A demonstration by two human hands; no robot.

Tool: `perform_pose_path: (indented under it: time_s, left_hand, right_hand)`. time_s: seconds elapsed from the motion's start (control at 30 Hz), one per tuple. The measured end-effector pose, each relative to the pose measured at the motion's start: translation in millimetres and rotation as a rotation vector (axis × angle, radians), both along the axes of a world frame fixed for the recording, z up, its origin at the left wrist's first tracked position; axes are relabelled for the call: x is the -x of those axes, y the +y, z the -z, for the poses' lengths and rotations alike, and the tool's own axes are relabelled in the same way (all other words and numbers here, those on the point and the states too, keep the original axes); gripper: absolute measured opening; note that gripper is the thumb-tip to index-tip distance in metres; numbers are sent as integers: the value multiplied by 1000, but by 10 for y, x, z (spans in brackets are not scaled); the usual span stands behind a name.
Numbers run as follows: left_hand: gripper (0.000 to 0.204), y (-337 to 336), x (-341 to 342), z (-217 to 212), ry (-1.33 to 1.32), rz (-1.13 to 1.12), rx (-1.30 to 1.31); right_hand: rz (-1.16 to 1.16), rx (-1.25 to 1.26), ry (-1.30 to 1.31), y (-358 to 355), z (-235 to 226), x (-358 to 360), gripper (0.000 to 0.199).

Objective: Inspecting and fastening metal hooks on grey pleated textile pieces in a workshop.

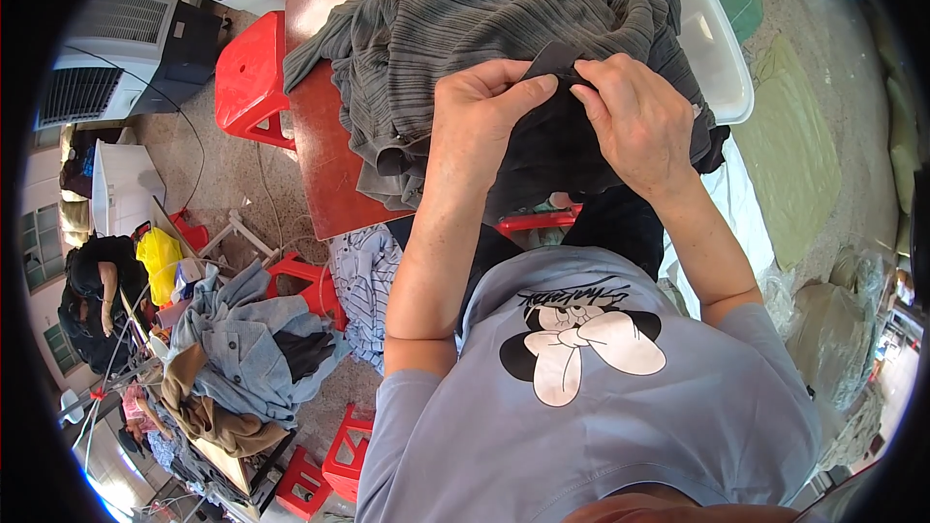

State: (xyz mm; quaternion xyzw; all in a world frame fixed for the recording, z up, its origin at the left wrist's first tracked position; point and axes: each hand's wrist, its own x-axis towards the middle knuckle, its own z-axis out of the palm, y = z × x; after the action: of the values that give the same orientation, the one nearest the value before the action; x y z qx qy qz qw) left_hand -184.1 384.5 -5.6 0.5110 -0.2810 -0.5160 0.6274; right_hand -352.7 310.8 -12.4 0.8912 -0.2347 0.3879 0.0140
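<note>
My left hand (pixel 481 116) pinches the edge of a black garment (pixel 547 160) between thumb and fingers. Close beside it, my right hand (pixel 641 121) is closed on the same edge, its thumb and forefinger nearly meeting the left thumb. A dark flat corner of cloth (pixel 554 57) stands up between the two hands. Below them the black cloth hangs down toward my lap. Right behind the hands lies a heap of dark grey ribbed garments (pixel 484 19), spread over a reddish-brown table (pixel 327 169). Any small detail between the fingertips is hidden.
A white plastic tub (pixel 722 58) stands right of the heap. Left of the table is a red stool (pixel 250 73), with air coolers (pixel 116 24) beyond. Denim garments (pixel 247 329) are piled at lower left, near another person (pixel 97 291). Green cloth (pixel 790 155) lies on the right.
</note>
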Motion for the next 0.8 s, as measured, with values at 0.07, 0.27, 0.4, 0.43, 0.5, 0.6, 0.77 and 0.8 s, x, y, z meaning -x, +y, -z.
perform_pose_path:
  time_s: [0.07, 0.27, 0.4, 0.43, 0.5, 0.6, 0.77, 0.8]
  left_hand:
    - [16, -7, -12, 7, -12, 4, -15]
    - [15, -27, -19, 40, -11, 18, -26]
    - [14, -31, -20, 44, 16, 10, -22]
    - [14, -31, -24, 43, 5, 5, -26]
    - [13, -34, -33, 43, 70, 15, -44]
    - [12, -40, -30, 55, 139, 13, -18]
    - [12, -45, -43, 72, 139, 23, -7]
    - [12, -44, -46, 73, 142, 33, -6]
  right_hand:
    - [1, 4, 7, -10, 12, 0, 22]
    - [-6, 15, -19, -34, 54, 3, 19]
    - [-6, -75, -92, -30, 43, 23, 18]
    - [16, -164, -141, -25, 39, 28, 17]
    - [-1, -197, -153, -21, 31, 38, 18]
    - [-36, -239, -129, -15, 42, 46, 20]
    - [-29, -29, -75, -45, 109, 4, 23]
    - [-31, -27, -64, -50, 118, 2, 23]
